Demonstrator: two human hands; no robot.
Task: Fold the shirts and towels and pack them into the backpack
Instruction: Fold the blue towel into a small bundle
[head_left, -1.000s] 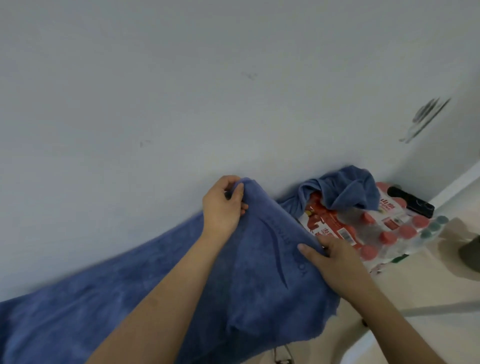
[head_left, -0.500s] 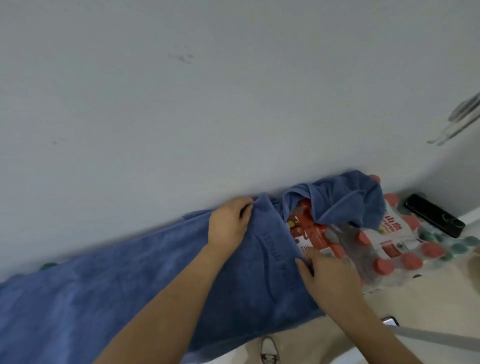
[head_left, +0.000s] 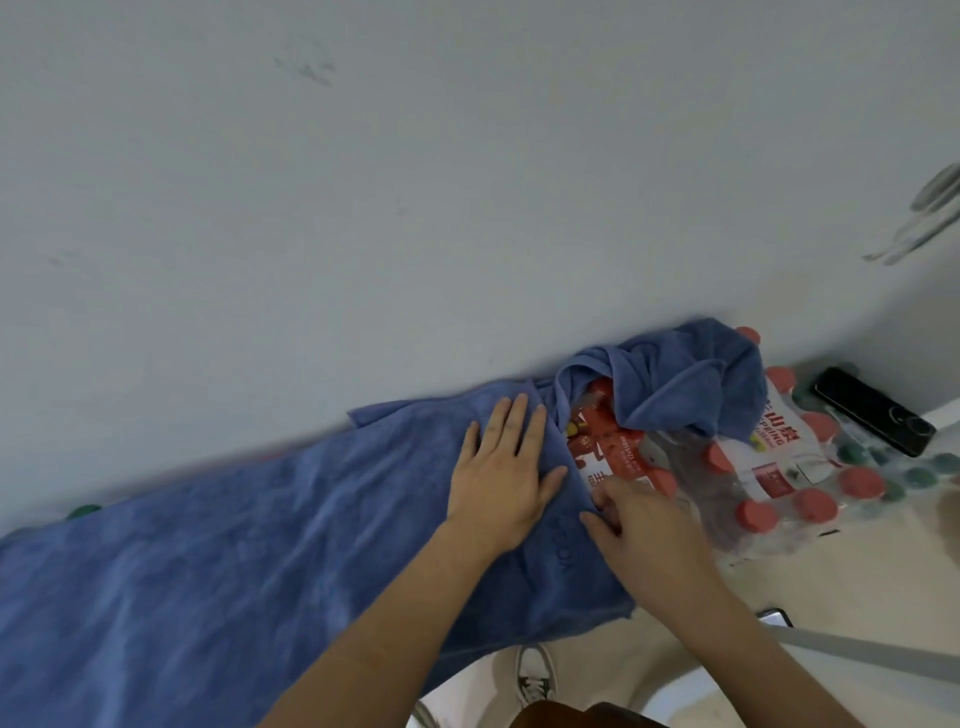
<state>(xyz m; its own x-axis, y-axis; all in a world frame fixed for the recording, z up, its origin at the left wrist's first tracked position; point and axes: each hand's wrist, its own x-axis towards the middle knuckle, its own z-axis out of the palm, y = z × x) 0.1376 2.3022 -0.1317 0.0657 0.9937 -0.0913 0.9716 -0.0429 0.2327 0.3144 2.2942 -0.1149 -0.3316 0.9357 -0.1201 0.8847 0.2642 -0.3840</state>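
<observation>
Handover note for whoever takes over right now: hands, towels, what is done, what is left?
Left hand presses flat on the towel; right hand pinches its right edge.
The towel lies spread along the wall. A second towel sits crumpled on the bottle pack.
Done: no finished fold shows.
Left: fold both towels and pack them. The backpack is not in view.

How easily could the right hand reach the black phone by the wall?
Probably yes. The phone lies uncovered just past the bottle pack. The right hand would first have to let go of the flat towel, whose edge it pinches, then stretch over the pack.
</observation>
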